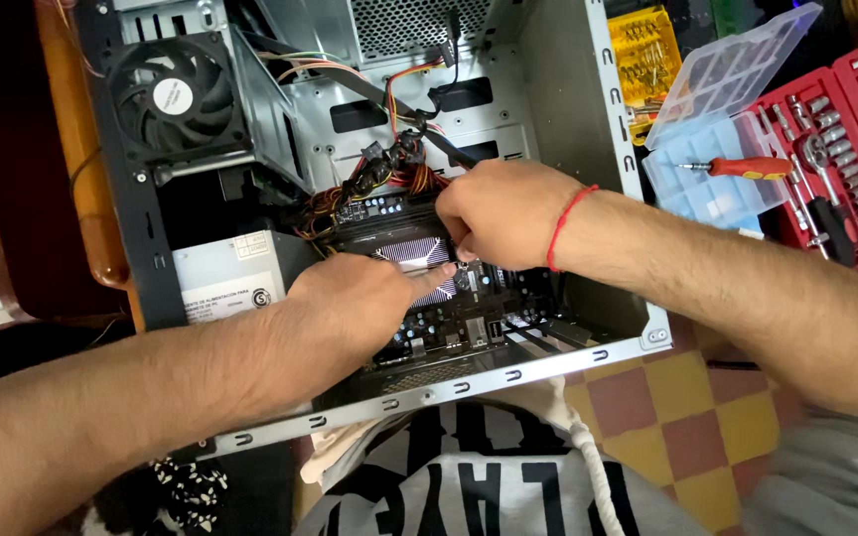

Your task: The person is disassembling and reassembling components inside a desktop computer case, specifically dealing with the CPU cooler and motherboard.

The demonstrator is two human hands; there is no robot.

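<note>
**Both hands on the heatsink, case already opened**

The computer case [603, 119] lies with its side panel off, so its inside is bare. Deep in it the left hand [355, 298] rests on the finned heatsink [411, 250], one finger stretched along the fins. The right hand [497, 210] closes round a dark tool handle just above — its tip is hidden, so what it engages cannot be told. The heatsink sits on the motherboard [469, 316], cables [389, 179] bunched just beyond it. By this judgement the opening is done; the heatsink work is midway. A red-handled screwdriver [742, 167] lies in the clear box to the right.
</note>
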